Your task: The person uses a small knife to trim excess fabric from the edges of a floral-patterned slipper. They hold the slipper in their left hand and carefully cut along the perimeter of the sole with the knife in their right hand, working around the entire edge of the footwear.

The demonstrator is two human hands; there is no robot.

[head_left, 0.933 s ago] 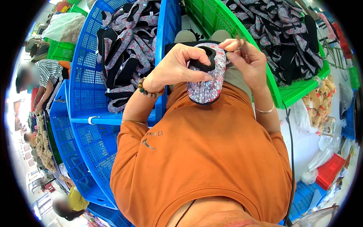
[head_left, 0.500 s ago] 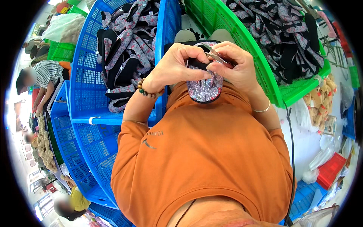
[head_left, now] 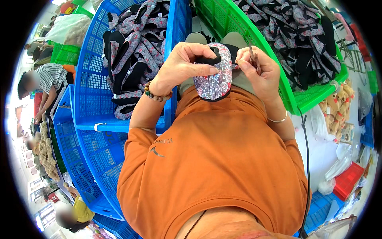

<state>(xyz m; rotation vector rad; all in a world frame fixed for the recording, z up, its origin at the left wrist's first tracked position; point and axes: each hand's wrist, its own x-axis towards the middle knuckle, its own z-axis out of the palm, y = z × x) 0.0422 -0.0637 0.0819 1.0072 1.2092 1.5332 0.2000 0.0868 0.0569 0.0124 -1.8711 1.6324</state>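
Observation:
A floral slipper (head_left: 213, 81) with black lining and a black edge hangs in front of my lap, its rounded toe toward me. My left hand (head_left: 191, 61) grips it at the opening, thumb on the patterned upper and fingers in the black lining. To the right, my right hand (head_left: 260, 69) is closed around small metal thread snips (head_left: 254, 59), blades pointing up and away from the slipper. Its thumb and forefinger tips are pinched together; whether a thread is between them is too small to tell.
A blue crate (head_left: 95, 79) at the left and a green crate (head_left: 254, 40) at the right hold piles of similar floral and black slippers. A black cable (head_left: 305, 159) hangs at my right. Other people (head_left: 51, 83) work at the far left. A red crate (head_left: 347, 180) stands at the right.
My right hand with the snips has moved right, away from the slipper, and the blades have turned upward. My left hand keeps the slipper, which has risen slightly and shifted a little left.

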